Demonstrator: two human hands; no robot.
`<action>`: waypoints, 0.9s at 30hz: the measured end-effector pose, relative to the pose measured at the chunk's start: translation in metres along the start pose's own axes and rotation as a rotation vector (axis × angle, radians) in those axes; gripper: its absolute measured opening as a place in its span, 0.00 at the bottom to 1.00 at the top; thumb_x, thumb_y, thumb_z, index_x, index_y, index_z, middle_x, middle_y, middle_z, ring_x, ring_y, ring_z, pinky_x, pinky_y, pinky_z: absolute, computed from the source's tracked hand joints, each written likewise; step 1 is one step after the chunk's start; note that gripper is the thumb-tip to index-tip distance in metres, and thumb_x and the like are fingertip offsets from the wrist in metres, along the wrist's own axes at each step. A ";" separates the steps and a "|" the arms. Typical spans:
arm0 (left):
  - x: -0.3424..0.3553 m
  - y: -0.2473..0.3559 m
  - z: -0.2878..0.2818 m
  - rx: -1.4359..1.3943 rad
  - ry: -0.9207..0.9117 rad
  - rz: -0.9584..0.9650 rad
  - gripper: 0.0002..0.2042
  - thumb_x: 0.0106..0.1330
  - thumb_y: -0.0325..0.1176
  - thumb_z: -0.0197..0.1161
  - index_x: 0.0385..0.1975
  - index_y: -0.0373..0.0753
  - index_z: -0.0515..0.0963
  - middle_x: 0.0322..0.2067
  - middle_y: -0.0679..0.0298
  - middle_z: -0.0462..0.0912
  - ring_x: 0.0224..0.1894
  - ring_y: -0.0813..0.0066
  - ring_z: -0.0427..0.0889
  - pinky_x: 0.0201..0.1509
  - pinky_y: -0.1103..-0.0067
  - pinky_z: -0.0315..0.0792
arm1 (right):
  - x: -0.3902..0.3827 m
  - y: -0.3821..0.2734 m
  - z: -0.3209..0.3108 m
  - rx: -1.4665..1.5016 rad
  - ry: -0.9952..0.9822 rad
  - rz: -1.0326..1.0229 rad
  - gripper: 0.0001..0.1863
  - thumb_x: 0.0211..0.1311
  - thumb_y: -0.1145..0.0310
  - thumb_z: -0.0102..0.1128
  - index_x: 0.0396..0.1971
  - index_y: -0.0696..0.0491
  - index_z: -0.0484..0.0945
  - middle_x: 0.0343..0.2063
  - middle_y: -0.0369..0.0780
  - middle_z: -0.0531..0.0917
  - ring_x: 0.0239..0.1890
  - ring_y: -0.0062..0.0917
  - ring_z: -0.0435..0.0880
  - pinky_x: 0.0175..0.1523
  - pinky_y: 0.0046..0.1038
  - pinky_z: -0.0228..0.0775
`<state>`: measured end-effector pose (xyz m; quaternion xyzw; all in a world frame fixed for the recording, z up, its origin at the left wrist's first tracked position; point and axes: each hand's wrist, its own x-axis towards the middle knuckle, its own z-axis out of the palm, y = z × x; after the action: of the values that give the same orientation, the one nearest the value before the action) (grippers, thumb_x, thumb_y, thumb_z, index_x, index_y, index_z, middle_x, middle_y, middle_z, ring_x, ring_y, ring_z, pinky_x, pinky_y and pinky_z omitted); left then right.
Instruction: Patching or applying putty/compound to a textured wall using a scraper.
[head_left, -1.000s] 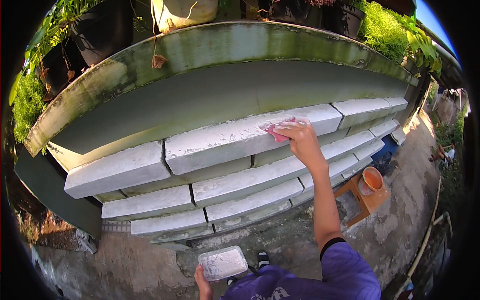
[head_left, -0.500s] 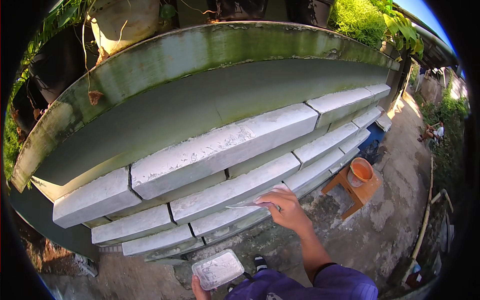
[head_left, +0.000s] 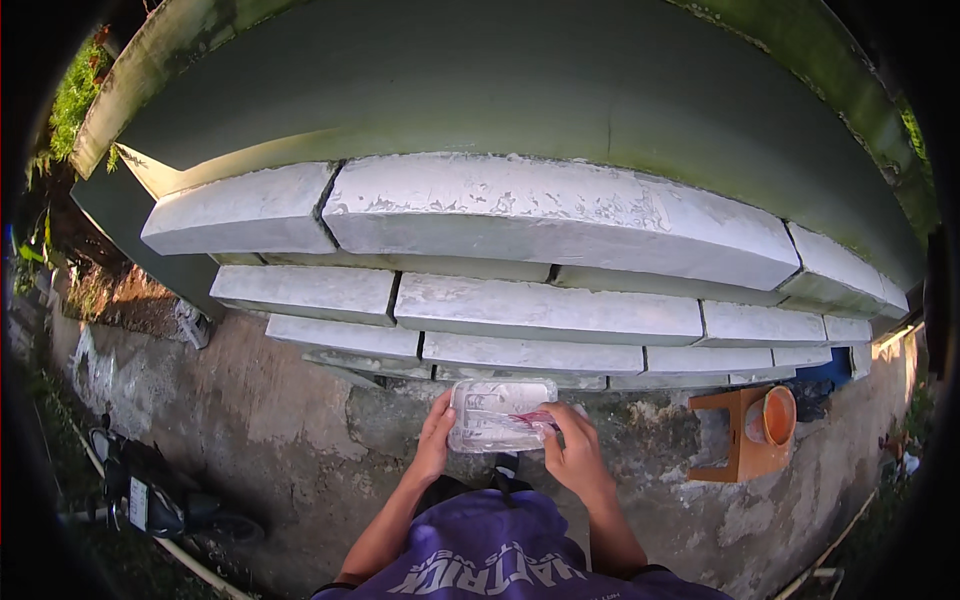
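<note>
My left hand [head_left: 432,442] is closed on the left side of a shallow rectangular plastic tray [head_left: 455,432], which has white paste smeared inside. Pinched in my right hand [head_left: 573,453] is a thin flat scraper [head_left: 532,417] with a reddish part near the fingers. Its blade lies over the paste, low inside the tray; whether it touches the bottom I cannot tell. Just beyond both hands are stepped ledges of pale, white-coated blocks with dark gaps between them. Patchy, rough white coating shows on the top of the long upper block [head_left: 560,195].
An orange plastic stool [head_left: 737,435] stands on the right, with an orange bucket [head_left: 778,415] on it. Above the ledges rises a greenish wall [head_left: 480,90]. A parked motorcycle [head_left: 165,500] is at the lower left on the worn concrete ground [head_left: 290,420].
My right hand has come down from in front of the ledges to the tray, bringing the scraper over the paste. My view has turned left, and the tray is now centred before me.
</note>
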<state>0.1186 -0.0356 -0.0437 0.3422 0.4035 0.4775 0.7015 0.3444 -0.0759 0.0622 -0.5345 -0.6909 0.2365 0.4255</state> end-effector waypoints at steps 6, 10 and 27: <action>0.007 0.003 0.021 0.129 -0.008 0.059 0.24 0.77 0.40 0.47 0.67 0.36 0.61 0.62 0.62 0.68 0.64 0.75 0.65 0.68 0.78 0.57 | 0.023 0.017 -0.010 -0.169 0.051 -0.130 0.26 0.51 0.85 0.53 0.53 0.54 0.78 0.36 0.48 0.81 0.40 0.44 0.80 0.47 0.39 0.70; 0.006 -0.004 0.026 0.083 0.003 0.080 0.23 0.76 0.39 0.47 0.67 0.35 0.61 0.61 0.61 0.69 0.63 0.75 0.65 0.68 0.78 0.57 | 0.030 0.007 -0.016 -0.283 -0.076 -0.155 0.26 0.50 0.85 0.53 0.52 0.53 0.79 0.34 0.44 0.80 0.37 0.40 0.78 0.45 0.39 0.67; -0.034 0.033 0.024 0.115 -0.121 0.247 0.23 0.75 0.34 0.48 0.66 0.31 0.60 0.59 0.57 0.73 0.61 0.73 0.71 0.66 0.76 0.61 | 0.005 -0.039 0.003 -0.224 -0.210 -0.198 0.25 0.47 0.85 0.55 0.48 0.51 0.81 0.31 0.40 0.79 0.36 0.37 0.78 0.42 0.38 0.69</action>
<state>0.1195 -0.0600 0.0038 0.4570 0.3419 0.5149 0.6396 0.3207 -0.0833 0.0930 -0.4801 -0.8029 0.1695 0.3100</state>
